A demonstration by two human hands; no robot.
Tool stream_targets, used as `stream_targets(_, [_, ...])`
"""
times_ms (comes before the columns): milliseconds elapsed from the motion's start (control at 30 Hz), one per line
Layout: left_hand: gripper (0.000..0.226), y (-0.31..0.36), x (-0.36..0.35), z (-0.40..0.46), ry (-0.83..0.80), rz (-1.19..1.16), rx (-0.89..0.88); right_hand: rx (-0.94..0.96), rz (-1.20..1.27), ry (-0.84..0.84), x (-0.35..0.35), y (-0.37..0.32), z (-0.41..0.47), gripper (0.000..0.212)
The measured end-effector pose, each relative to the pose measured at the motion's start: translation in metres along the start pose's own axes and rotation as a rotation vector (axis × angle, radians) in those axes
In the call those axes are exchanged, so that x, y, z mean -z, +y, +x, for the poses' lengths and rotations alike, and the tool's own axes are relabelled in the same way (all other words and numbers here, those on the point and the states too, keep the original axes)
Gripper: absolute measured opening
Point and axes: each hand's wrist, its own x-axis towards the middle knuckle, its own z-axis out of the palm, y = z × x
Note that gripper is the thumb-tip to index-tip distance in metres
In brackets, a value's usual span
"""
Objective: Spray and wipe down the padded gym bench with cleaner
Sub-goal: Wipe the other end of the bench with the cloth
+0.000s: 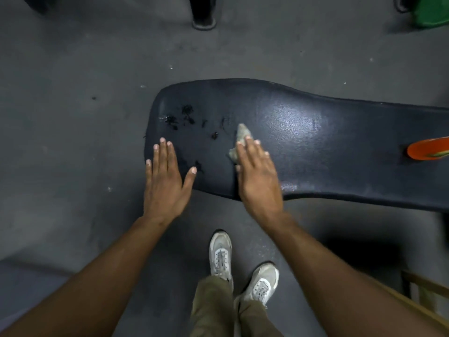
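Observation:
The black padded bench (303,132) runs from the middle of the view out past the right edge. Its left end is torn, with dark crumbs of padding (184,117) scattered on it. My right hand (257,176) lies flat with straight fingers on a small grey cloth (240,139), pressing it onto the pad just right of the crumbs. My left hand (165,181) is spread open at the bench's left near corner, fingers straight, thumb over the pad. An orange object (428,149), perhaps the cleaner bottle, lies on the bench at the right edge, cut off.
Grey concrete floor (73,117) surrounds the bench. My two feet in pale sneakers (221,256) stand just in front of it. A dark post base (204,20) stands beyond, a green bin (432,13) at the top right, and a wooden frame (425,285) at the bottom right.

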Motion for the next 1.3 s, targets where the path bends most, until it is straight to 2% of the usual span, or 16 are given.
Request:
stream_targets(133, [0.079,-0.017,0.005,0.004,-0.009,0.009,-0.024,0.241,-0.038,-0.067,-0.035,-0.042,-0.009,0.061])
stream_targets(267, [0.077,-0.035,0.016,0.016,-0.044,0.05,-0.07,0.326,-0.138,-0.12,-0.031,-0.028,-0.028,0.069])
stream_targets(333, [0.077,-0.041,0.02,0.021,-0.068,0.059,-0.117,0.263,-0.183,-0.098,-0.015,-0.01,-0.029,0.061])
stream_targets(433, [0.077,-0.051,0.022,0.03,-0.066,0.053,-0.167,-0.005,-0.185,-0.033,0.004,0.005,-0.013,0.056])
stream_targets(533, [0.077,-0.061,0.021,0.034,-0.082,0.0,-0.141,-0.174,-0.106,0.048,-0.001,-0.013,0.015,0.055])
stream_targets(767, [0.072,-0.082,0.021,0.042,-0.117,-0.072,-0.21,0.041,-0.012,0.034,-0.064,-0.116,0.039,0.057])
stream_targets(900, [0.073,-0.093,0.026,0.046,-0.132,-0.074,-0.264,0.096,-0.118,-0.047,-0.057,-0.108,0.011,0.058])
stream_targets(967, [0.075,-0.095,0.026,0.048,-0.141,-0.059,-0.29,0.041,-0.172,-0.046,-0.041,-0.085,0.009,0.058])
stream_targets(1133, [0.077,-0.099,0.025,0.049,-0.126,-0.06,-0.328,-0.317,-0.069,0.075,-0.013,-0.059,0.066,0.054])
stream_targets(1200, [0.078,-0.099,0.025,0.049,-0.104,-0.069,-0.33,-0.291,-0.013,0.114,-0.019,-0.08,0.099,0.054])
stream_targets(1300, [0.078,-0.093,0.023,0.05,-0.052,-0.08,-0.328,-0.104,0.01,0.083,-0.036,-0.12,0.119,0.056])
